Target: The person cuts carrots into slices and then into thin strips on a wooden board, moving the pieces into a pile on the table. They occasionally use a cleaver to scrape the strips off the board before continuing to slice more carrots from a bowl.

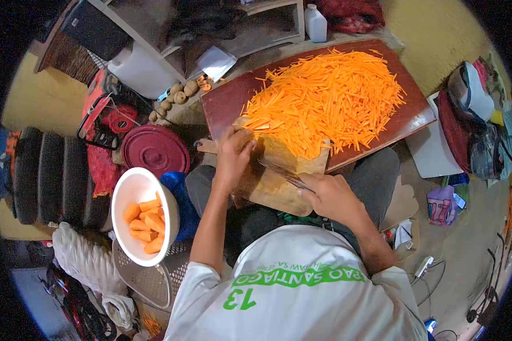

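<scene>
My right hand [333, 196] is closed on the handle of a knife [281, 172], whose blade points left across a worn wooden cutting board [279, 196]. At the board's upper left, my left hand [235, 149] has its fingers bent down beside the edge of the carrot strips; what lies under the fingertips is hidden. A large heap of thin orange carrot strips [335, 102] covers much of a dark red tabletop [227, 105] and spills onto the board's far end. Peeled carrot chunks [145, 221] lie in a white bowl [118, 199] to my left.
Under the bowl is a perforated grey basket [142, 278]. A maroon lid [155, 149], several round brown vegetables [179, 96] and a white jug [136, 68] stand at the left. A white bottle [316, 24] is behind the tabletop, and a white container [432, 153] is at the right.
</scene>
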### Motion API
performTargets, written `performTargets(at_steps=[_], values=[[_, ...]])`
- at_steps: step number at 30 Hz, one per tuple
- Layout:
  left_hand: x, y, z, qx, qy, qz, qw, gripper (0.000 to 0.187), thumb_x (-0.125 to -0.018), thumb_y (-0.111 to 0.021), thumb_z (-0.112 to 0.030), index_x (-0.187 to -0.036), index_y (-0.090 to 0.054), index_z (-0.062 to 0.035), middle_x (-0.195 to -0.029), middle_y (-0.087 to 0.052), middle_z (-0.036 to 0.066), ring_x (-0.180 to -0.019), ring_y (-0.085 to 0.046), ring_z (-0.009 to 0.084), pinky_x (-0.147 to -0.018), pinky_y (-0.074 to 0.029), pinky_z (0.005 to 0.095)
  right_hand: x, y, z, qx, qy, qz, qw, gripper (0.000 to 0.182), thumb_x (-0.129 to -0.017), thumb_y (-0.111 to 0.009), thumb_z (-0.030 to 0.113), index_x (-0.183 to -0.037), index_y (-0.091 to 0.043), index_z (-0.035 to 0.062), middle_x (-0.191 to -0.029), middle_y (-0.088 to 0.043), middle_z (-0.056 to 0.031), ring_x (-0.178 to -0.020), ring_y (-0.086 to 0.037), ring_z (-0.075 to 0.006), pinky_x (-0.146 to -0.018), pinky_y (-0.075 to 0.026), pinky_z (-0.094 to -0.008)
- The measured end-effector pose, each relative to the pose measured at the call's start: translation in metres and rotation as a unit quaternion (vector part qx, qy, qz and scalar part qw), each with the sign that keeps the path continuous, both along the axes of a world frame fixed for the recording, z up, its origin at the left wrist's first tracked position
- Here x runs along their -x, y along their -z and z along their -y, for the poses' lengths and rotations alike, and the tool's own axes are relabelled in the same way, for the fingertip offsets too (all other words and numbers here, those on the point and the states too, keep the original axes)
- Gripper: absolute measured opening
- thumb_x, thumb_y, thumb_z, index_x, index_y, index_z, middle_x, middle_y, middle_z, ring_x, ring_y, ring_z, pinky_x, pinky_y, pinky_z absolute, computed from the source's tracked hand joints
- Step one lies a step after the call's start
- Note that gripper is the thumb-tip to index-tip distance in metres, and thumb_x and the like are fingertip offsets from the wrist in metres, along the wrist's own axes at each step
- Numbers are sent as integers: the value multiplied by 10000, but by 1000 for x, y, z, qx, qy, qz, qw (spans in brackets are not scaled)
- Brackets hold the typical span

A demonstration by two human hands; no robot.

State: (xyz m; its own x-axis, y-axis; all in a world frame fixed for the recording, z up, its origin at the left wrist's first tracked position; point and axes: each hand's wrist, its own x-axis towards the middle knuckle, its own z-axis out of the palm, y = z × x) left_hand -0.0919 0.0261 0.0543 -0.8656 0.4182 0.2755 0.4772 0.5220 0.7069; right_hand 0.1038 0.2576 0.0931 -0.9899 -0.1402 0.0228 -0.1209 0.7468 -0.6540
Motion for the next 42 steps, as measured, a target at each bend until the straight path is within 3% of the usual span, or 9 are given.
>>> performTargets(at_steps=[3, 6, 9, 15, 24, 30, 36, 42], values=[[14, -4, -15, 160, 23, -157, 974, 274, -900, -811, -178, -1156, -791, -82, -1267, -695, 124, -1237, -618, 337, -1092, -420, 513, -1, -2, 4, -52, 23, 19, 998, 255, -1009, -668, 232, -1152, -650, 21, -982, -722, -248, -917, -710, -464, -764, -553, -568], [37, 15, -27, 159, 56, -223, 960, 220, -875, -789, -106, -1093, -786, -82, -1118, -656, 113, -1112, -597, 327, -966, -379, 524, 1, 2, 7, -65, 44, 28, 997, 236, -1036, -643, 252, -1137, -605, 42, -971, -725, -252, -895, -716, -464, -756, -562, -580], [49, 24, -31, 127, 63, -253, 957, 193, -866, -790, -112, -1057, -770, -91, -1083, -658, 93, -1072, -607, 322, -951, -386, 517, 10, 7, 6, -64, 43, 21, 997, 233, -1038, -640, 252, -1122, -596, 39, -966, -726, -247, -876, -714, -473, -740, -562, -583], [57, 52, -37, -8, 64, -283, 957, 162, -853, -771, -44, -1001, -727, -93, -985, -651, 58, -1004, -622, 302, -936, -393, 502, 15, 5, 9, -71, 40, 14, 997, 236, -1030, -651, 267, -1073, -608, 40, -929, -720, -263, -878, -711, -483, -744, -563, -581], [55, 50, -30, -68, 52, -236, 968, 213, -839, -806, -44, -1027, -713, -80, -985, -651, 69, -1004, -625, 289, -940, -395, 483, 15, -15, 31, -80, 33, 88, 992, 262, -1042, -632, 306, -1118, -608, 57, -970, -715, -249, -902, -699, -487, -762, -550, -587], [60, 58, -29, -74, 46, -225, 970, 263, -848, -825, -114, -1092, -729, -92, -1010, -666, 71, -1029, -639, 305, -914, -409, 468, 22, -1, 15, -111, 22, 91, 989, 300, -1024, -665, 332, -1167, -654, 68, -971, -733, -228, -905, -711, -468, -756, -570, -546], [62, 62, -30, -72, 47, -248, 965, 196, -887, -788, -85, -1063, -705, -60, -1007, -642, 97, -1034, -610, 310, -955, -396, 475, 17, -7, 26, -136, 7, 97, 986, 307, -1026, -677, 323, -1197, -656, 70, -980, -739, -231, -912, -726, -459, -757, -578, -541], [58, 58, -34, -67, 51, -267, 960, 290, -877, -779, -104, -1155, -696, -85, -1071, -667, 113, -1062, -614, 340, -941, -429, 503, 9, 1, 30, -118, 12, 59, 991, 315, -1030, -681, 311, -1211, -642, 57, -980, -740, -238, -897, -730, -463, -754, -579, -545]])
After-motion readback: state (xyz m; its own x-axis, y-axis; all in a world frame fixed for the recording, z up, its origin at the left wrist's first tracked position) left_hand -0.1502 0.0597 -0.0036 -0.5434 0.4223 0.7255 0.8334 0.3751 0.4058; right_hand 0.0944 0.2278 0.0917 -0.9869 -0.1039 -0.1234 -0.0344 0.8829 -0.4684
